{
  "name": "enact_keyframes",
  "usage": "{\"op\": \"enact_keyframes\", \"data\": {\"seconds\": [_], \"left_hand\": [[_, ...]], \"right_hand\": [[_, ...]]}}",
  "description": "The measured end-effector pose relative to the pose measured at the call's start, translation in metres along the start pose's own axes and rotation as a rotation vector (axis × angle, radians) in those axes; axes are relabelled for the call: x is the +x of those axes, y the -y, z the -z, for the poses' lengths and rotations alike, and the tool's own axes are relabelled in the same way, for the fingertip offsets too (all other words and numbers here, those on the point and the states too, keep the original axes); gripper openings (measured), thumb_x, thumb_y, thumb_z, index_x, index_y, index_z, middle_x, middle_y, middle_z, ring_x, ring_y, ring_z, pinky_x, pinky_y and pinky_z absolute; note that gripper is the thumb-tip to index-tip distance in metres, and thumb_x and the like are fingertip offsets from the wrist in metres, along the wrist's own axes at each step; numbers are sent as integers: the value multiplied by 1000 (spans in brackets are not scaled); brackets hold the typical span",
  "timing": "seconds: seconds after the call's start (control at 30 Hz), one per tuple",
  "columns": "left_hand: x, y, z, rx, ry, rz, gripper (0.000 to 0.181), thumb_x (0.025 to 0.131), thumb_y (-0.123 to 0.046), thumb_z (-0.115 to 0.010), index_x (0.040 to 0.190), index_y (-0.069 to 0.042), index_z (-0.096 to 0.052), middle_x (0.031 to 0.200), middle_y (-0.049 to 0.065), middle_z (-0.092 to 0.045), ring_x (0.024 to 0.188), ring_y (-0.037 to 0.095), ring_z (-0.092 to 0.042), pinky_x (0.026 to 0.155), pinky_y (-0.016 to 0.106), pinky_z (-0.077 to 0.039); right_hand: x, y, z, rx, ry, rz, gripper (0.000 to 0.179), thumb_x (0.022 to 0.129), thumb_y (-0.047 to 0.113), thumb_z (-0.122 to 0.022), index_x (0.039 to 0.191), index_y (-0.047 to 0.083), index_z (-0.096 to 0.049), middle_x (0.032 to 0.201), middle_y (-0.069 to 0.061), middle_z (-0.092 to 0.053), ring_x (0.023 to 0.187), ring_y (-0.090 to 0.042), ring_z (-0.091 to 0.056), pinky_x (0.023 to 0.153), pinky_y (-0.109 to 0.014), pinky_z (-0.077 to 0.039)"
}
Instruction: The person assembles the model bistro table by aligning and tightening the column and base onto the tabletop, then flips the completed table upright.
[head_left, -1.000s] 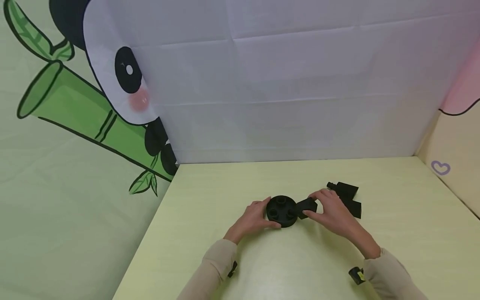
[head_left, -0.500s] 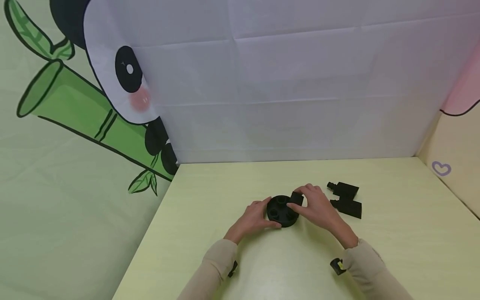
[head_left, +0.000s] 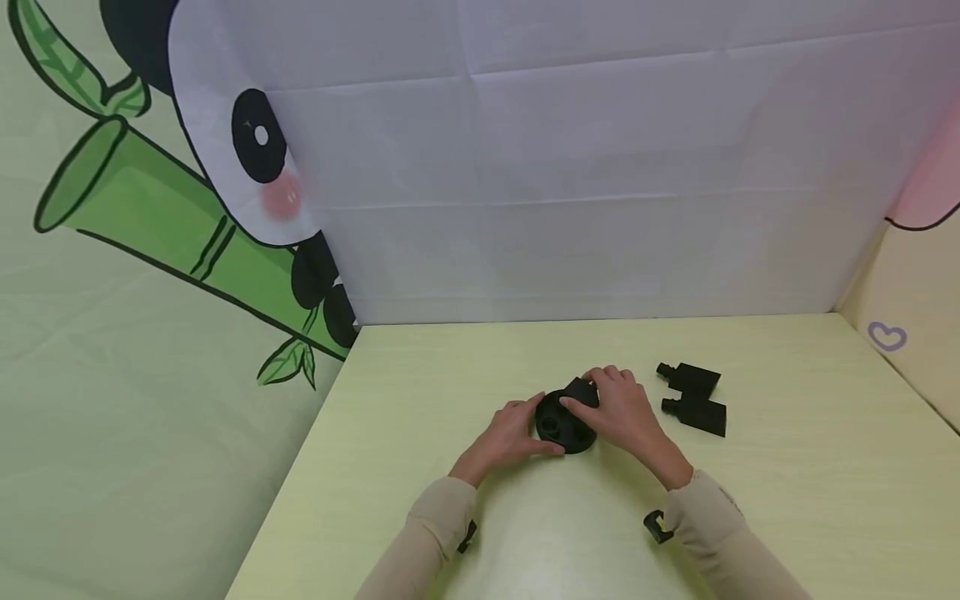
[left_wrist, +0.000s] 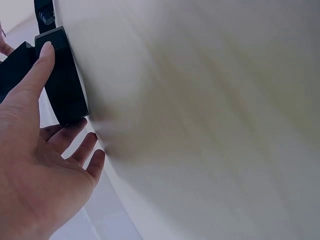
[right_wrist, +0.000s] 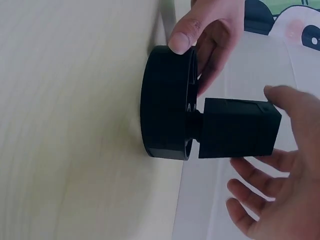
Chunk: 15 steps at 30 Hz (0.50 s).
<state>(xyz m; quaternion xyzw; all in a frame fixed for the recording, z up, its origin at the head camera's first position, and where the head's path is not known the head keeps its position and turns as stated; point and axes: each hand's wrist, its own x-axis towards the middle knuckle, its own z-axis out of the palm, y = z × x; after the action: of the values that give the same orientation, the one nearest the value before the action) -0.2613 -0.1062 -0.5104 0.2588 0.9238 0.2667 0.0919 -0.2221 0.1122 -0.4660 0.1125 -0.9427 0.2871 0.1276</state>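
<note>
A round black base (head_left: pixel 551 427) with raised round sockets lies flat on the table. My left hand (head_left: pixel 504 437) grips its rim, thumb at the near side and fingers at the far side. My right hand (head_left: pixel 626 419) pinches a black angular block (right_wrist: pixel 240 127) between thumb and fingers. In the right wrist view, the block's narrow neck points down into the top of the base, and the block stands upright over it. From the left wrist, the base (left_wrist: pixel 67 82) shows edge-on under my thumb. My right hand partly hides the block and sockets in the head view.
Two similar black blocks with small knobbed ends, an upper one (head_left: pixel 693 379) and a lower one (head_left: pixel 697 414), lie together to the right on the pale table (head_left: pixel 450 375). A white printed cloth (head_left: pixel 600 167) stands behind the table's back edge.
My right hand has moved left with the block, from beside the base's right edge to over its far right part, and the block has tipped upright. My left hand stays on the base.
</note>
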Motion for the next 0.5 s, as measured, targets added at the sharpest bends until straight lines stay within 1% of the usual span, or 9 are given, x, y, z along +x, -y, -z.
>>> {"op": "enact_keyframes", "data": {"seconds": [0.07,0.17,0.23,0.27,0.3,0.37,0.5], "left_hand": [[-1,0,0,2,-2,-5,100,84,-49,-86,160,-5,-38,151,12,-54,140,35,-44,113,53,-36],[-2,1,1,11,-6,-16,99,84,-49,-86,159,-4,-39,150,12,-55,139,35,-46,113,52,-37],[-3,1,1,12,-7,-19,99,83,-49,-86,158,-4,-39,150,12,-55,138,35,-46,113,52,-37],[-3,2,2,10,-6,-20,99,83,-48,-86,158,-4,-39,149,12,-55,138,36,-46,112,52,-37],[-4,2,2,10,-6,-20,99,83,-48,-86,158,-4,-39,149,12,-55,138,36,-46,112,52,-37],[-4,3,1,10,-5,-17,99,83,-49,-86,159,-4,-39,149,12,-55,139,36,-46,112,52,-37],[-4,6,-1,16,-3,-15,100,83,-50,-86,159,-5,-39,149,12,-56,139,35,-46,112,53,-36]], "right_hand": [[-2,-1,3,40,26,34,53,97,38,-72,131,-1,-64,121,-23,-62,114,-47,-52,91,-64,-44],[-4,-4,10,121,91,105,53,100,30,-69,141,-1,-58,124,-23,-59,113,-45,-52,92,-63,-45],[-4,-7,13,166,138,135,51,101,26,-67,144,-2,-56,125,-22,-57,112,-43,-52,92,-62,-46],[-3,-8,14,180,156,135,51,102,25,-66,143,-2,-56,125,-22,-57,112,-42,-52,92,-61,-46],[-3,-9,14,185,167,128,50,102,26,-66,142,-2,-56,124,-21,-57,112,-42,-53,91,-60,-47],[-2,-9,14,188,174,87,51,102,31,-67,139,-3,-57,121,-19,-58,111,-41,-55,88,-58,-48],[-4,-9,11,162,148,-16,57,98,43,-70,133,-1,-58,114,-16,-61,107,-38,-58,84,-52,-50]]}}
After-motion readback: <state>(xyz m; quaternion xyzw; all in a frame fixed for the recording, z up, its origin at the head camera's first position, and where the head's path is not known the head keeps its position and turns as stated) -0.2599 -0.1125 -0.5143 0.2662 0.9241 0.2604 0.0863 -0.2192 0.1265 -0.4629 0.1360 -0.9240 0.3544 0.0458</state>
